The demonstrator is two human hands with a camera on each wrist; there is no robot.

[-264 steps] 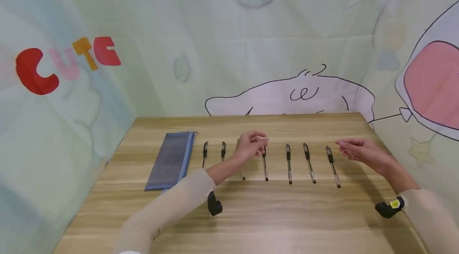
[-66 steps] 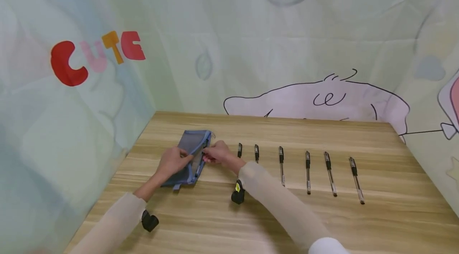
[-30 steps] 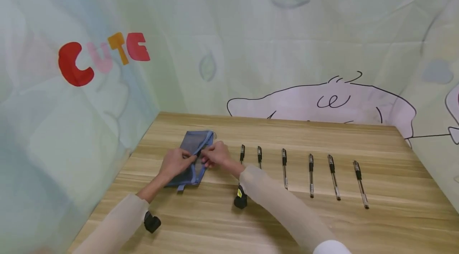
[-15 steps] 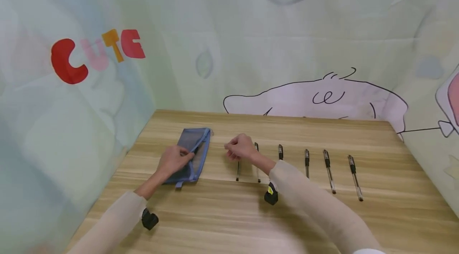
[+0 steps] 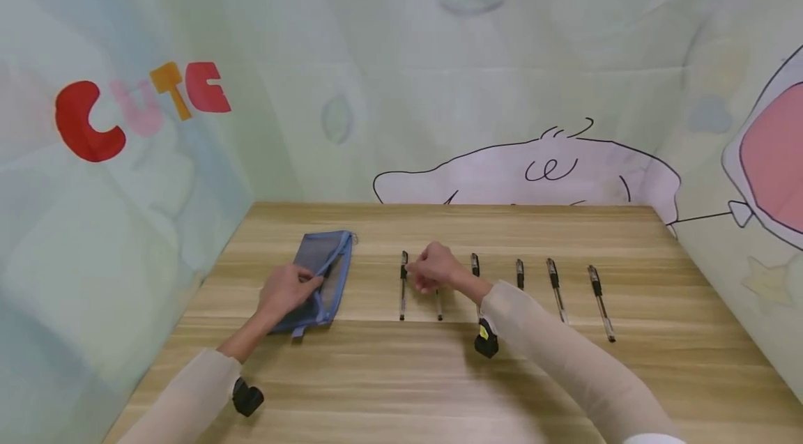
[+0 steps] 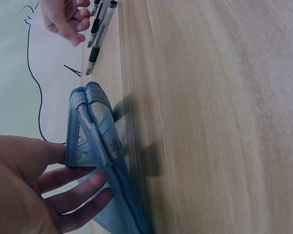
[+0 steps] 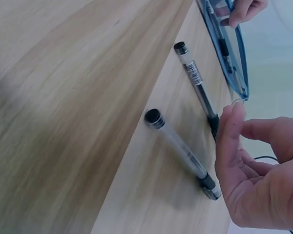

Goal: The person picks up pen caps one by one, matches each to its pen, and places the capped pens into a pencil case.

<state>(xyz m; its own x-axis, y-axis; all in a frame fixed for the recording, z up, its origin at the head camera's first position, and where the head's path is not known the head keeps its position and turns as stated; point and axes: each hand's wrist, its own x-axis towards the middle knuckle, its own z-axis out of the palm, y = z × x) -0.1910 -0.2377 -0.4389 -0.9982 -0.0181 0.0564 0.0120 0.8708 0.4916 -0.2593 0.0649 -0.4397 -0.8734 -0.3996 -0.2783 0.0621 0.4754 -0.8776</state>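
The blue mesh zip pouch (image 5: 318, 247) lies on the left of the table, its mouth spread apart. My left hand (image 5: 285, 296) pinches one edge of that mouth between thumb and fingers. Inside the pouch, a black-gripped pen (image 7: 224, 48) shows in the right wrist view. My right hand (image 5: 436, 268) hovers over the left end of a row of capped clear pens, with nothing between thumb and fingers. Its fingertips come close to the leftmost pen (image 5: 403, 291). Beneath the hand lies a second pen (image 7: 180, 148), partly covered by it in the head view.
More pens lie to the right, the farthest being the rightmost pen (image 5: 601, 301); the right forearm overlaps some of them. The wooden table (image 5: 351, 388) meets a printed curtain (image 5: 282, 116) at its back and sides. Black wrist cameras hang below both wrists.
The pouch, flat at first, was opened, and the right hand put a pen inside. It then withdrew rightward to the row of pens. The left hand stayed on the pouch.
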